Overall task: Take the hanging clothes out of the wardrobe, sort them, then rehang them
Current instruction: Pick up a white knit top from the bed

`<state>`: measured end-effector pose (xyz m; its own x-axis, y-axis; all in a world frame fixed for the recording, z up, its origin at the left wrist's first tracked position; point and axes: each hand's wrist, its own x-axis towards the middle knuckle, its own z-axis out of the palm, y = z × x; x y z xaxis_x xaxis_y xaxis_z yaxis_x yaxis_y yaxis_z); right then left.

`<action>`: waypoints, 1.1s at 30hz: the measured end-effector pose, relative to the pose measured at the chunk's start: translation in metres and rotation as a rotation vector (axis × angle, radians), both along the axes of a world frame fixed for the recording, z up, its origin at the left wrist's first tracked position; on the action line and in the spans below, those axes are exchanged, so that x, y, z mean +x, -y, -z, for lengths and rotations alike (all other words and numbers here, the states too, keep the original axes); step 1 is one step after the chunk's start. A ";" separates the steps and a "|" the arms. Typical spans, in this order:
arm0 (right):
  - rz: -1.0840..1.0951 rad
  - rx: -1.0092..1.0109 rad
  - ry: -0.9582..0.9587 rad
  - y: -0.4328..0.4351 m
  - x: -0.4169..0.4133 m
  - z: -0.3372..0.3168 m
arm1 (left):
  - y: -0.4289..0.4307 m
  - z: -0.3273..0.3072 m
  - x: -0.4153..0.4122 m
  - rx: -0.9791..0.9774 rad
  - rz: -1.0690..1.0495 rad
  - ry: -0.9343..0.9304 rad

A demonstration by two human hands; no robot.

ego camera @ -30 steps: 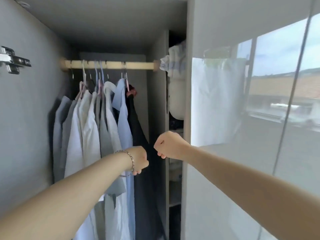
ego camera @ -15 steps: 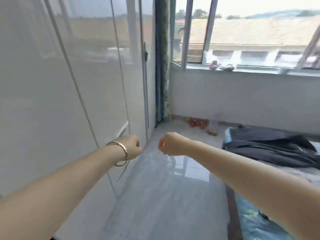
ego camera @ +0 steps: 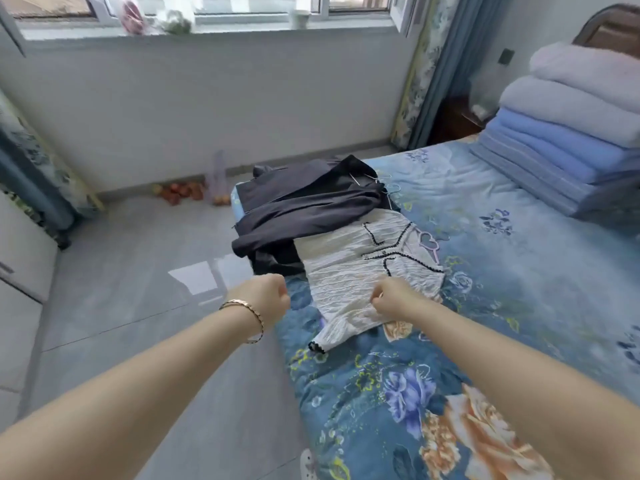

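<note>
Clothes (ego camera: 322, 209) lay on the floral bed (ego camera: 502, 278) beside grey floor (ego camera: 138, 278); left hand (ego camera: 267, 299) and right hand (ego camera: 394, 300) were fisted, empty.

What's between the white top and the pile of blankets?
Head view: only bare flowery bedspread, plus a pink hanger poking out of the white top towards the blankets.

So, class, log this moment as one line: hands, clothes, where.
left hand: fisted, empty | right hand: fisted over white top, contact unclear | dark clothes: heaped, touching it, on bed
</note>
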<state>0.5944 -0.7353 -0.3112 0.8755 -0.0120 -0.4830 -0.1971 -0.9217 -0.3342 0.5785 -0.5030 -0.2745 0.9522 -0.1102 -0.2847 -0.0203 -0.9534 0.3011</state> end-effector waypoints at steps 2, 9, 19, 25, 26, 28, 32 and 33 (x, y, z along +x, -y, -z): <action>0.120 -0.014 -0.049 0.050 0.032 0.028 | 0.041 0.021 0.041 -0.029 0.017 -0.030; 0.516 -0.026 -0.117 0.191 0.133 0.154 | 0.140 0.124 0.174 -0.061 0.073 -0.081; 0.765 0.011 -0.170 0.287 0.212 0.348 | 0.209 0.290 0.280 0.082 0.195 -0.151; 1.079 0.261 -0.067 0.315 0.260 0.396 | 0.213 0.342 0.292 0.071 0.162 -0.178; 1.140 0.325 -0.053 0.317 0.267 0.401 | 0.212 0.346 0.292 0.064 0.162 -0.184; 1.238 0.392 0.023 0.322 0.277 0.409 | 0.211 0.349 0.291 0.033 0.143 -0.197; 1.308 0.378 0.229 0.327 0.284 0.397 | 0.208 0.342 0.288 -0.012 0.089 -0.233; 1.279 0.372 0.267 0.328 0.284 0.388 | 0.207 0.336 0.287 -0.009 0.074 -0.243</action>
<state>0.8786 -1.0629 -0.6990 0.4167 -0.7869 -0.4551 -0.7302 0.0085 -0.6832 0.8655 -0.7103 -0.6110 0.8450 -0.1807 -0.5033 -0.0157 -0.9492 0.3143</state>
